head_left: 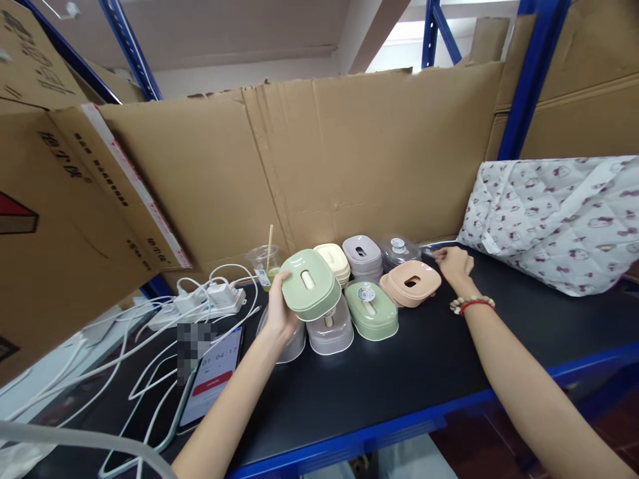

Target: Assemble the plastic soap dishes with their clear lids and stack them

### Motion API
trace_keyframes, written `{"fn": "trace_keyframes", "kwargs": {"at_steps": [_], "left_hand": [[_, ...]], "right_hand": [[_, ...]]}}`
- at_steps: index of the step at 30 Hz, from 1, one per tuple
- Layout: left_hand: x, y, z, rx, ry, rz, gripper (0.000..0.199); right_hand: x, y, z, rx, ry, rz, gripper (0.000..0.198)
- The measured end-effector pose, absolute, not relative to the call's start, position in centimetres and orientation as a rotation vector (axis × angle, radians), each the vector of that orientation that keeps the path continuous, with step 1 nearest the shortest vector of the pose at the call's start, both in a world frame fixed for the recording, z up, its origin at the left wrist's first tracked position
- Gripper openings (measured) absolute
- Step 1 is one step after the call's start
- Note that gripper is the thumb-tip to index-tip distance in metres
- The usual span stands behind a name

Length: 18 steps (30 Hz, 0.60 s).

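My left hand (281, 311) grips a pale green oval plastic lid (310, 285) by its left side, with a cream slot in its top. It is held above clear plastic covers (330, 332) on the table. My right hand (454, 263) is closed at the back right, its fingertips at a small, clear-looking item I cannot make out. To its left sits a peach oval container (411, 283) with a dark slot. A green container (372, 310) with a round sticker stands mid-table. Behind are stacked cream lids (333, 258), lilac lids (363, 254) and a clear round lid (399, 251).
At the left, a phone (212, 379) lies near a power strip (219, 299) with tangled white cables. A plastic cup (264, 263) with a straw stands behind. Cardboard (349, 153) walls the back. A quilted bag (559, 226) sits at the right.
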<state>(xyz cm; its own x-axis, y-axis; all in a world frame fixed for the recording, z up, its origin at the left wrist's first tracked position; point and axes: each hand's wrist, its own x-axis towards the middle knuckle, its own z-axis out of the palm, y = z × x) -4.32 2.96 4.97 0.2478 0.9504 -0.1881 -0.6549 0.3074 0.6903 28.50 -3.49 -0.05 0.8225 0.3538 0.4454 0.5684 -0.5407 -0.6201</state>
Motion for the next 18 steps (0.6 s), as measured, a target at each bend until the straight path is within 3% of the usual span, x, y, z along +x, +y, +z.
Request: {"fn": "trace_keyframes", "kwargs": {"at_steps": [3,5,10,14,16,18], "left_hand": [[-4.2,3.0,4.8,0.591,0.613,1.157,0.019],[-4.1,3.1,4.6,0.635,0.584,1.135,0.021],[-3.9,3.2,3.5,0.749,0.490,1.144,0.019],[-3.8,3.0,2.9,0.815,0.428,1.130,0.015],[-3.8,2.9,2.8,0.839,0.409,1.135,0.019],[-3.8,2.8,2.6,0.873,0.401,1.148,0.032]], "right_hand": [[26.8,-3.3,2.3,-2.049,-0.594,-0.425,0.008],[24.7,-2.9,4.1,-1.644,-0.557,-0.468,0.010],[17.1,-1.5,6.4,-0.914,-0.621,0.153,0.033],[12.2,-1.5,5.5,-0.898,-0.904,0.766,0.050],[11.2,-1.6,4.8,-1.017,-1.071,0.855,0.051],[10.9,-1.5,4.2,-1.139,-1.171,0.727,0.048]]}}
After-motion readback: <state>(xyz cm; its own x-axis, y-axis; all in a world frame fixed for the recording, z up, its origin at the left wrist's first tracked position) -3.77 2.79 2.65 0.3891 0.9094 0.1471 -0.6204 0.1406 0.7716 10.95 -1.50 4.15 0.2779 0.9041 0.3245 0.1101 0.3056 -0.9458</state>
